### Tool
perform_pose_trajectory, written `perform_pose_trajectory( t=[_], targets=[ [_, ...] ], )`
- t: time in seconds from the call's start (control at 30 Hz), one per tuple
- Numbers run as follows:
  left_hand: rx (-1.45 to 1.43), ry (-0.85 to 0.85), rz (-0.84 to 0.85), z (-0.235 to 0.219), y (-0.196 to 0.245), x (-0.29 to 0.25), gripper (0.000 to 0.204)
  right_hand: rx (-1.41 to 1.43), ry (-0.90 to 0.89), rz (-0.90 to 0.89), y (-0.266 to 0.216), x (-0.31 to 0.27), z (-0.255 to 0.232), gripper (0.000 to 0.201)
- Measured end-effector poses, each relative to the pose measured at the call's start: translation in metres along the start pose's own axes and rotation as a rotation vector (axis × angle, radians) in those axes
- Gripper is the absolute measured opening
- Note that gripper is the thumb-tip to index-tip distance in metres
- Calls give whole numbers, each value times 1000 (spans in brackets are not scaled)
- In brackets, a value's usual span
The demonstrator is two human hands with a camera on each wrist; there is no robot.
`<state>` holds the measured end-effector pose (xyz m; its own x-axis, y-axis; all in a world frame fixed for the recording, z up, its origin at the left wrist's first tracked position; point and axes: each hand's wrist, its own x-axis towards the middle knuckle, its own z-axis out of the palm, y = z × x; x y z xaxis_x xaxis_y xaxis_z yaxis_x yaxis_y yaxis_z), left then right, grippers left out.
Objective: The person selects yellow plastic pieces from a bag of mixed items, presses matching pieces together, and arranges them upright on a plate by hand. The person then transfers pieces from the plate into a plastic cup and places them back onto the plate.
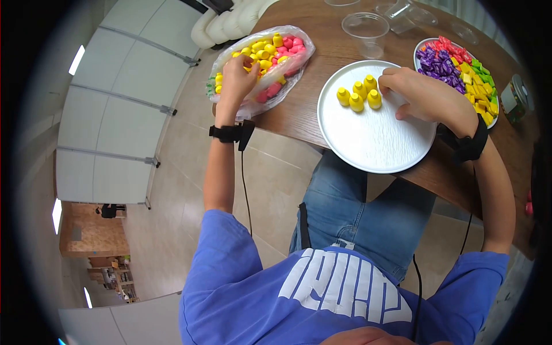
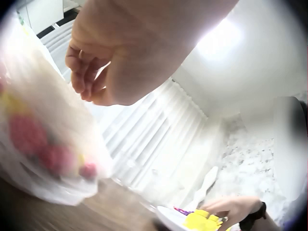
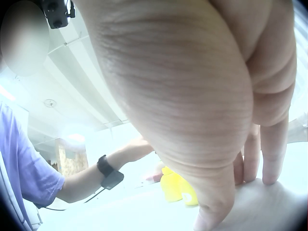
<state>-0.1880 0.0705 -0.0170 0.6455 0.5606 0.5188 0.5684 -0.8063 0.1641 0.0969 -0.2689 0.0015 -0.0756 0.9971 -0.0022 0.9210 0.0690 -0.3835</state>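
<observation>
1. Yellow bottle-shaped pieces (image 1: 356, 103) stand upright on my round white plate (image 1: 379, 146); its flat face presumably steadies them.
2. My right hand (image 1: 428, 96), fingers extended and gripping nothing, rests fingertips beside them.
3. My left hand (image 1: 238, 80) curls loosely at the clear plastic bag (image 1: 309, 47), apparently empty, though blur limits certainty.

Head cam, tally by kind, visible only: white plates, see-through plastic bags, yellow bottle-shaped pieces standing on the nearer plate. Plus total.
White plates: 2
See-through plastic bag: 1
Small yellow bottle-shaped pieces on the nearer plate: 5
Total: 8
</observation>
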Motion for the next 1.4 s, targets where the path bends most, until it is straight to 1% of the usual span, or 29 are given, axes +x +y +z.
perform_pose_trajectory(
  t=[0.03,0.1,0.17,0.23,0.3,0.33,0.4,0.53,0.6,0.63,0.7,0.73,0.77,0.83,0.9,0.97,1.0,1.03,1.17,1.23,1.33,1.4],
  targets=[
    [-1,1,1,2,0,2,25,-3,4,-4,1,0,1,46],
    [44,-88,-18,7,0,3,29,9,-5,21,-2,0,-1,46],
    [50,-120,-34,6,5,7,29,20,-21,46,-2,0,-1,46],
    [54,-151,-46,6,12,9,29,10,-9,12,2,2,2,45],
    [-50,-135,-83,6,18,9,29,12,4,-5,5,2,4,44],
    [-53,-138,-79,9,18,10,29,16,21,-25,6,1,5,44],
    [-48,-117,18,12,13,10,29,13,21,-14,4,0,4,43],
    [-59,-133,9,10,13,10,29,21,-12,36,-2,0,0,42],
    [-92,25,22,8,21,8,26,23,-11,45,-3,0,1,42],
    [-95,23,28,2,33,6,26,25,-8,54,-2,0,1,42],
    [-175,171,170,-19,71,-3,19,21,5,52,-1,-2,1,42],
    [-244,186,200,-29,95,-10,17,14,12,38,-1,-1,2,43],
    [-246,183,199,-38,115,-18,17,16,10,40,-1,0,2,43],
    [-446,78,292,-51,149,-37,20,0,-30,45,0,2,2,44],
    [-552,-47,360,-55,177,-54,24,-1,-11,24,4,2,5,44],
    [-597,-175,390,-57,200,-68,28,-4,11,-1,8,2,7,44],
    [-606,-221,363,-54,209,-72,31,6,13,-14,9,2,8,44],
    [-597,-216,403,-46,212,-75,30,15,17,-27,9,2,8,44],
    [-594,-239,404,-24,220,-76,31,33,8,8,9,1,7,44],
    [-598,-241,396,-20,223,-75,31,18,33,-28,8,0,8,43],
    [-555,-213,396,-15,222,-73,32,21,32,-36,11,1,9,42],
    [-539,-163,428,-11,220,-72,34,20,37,-38,11,1,9,42]
  ],
)
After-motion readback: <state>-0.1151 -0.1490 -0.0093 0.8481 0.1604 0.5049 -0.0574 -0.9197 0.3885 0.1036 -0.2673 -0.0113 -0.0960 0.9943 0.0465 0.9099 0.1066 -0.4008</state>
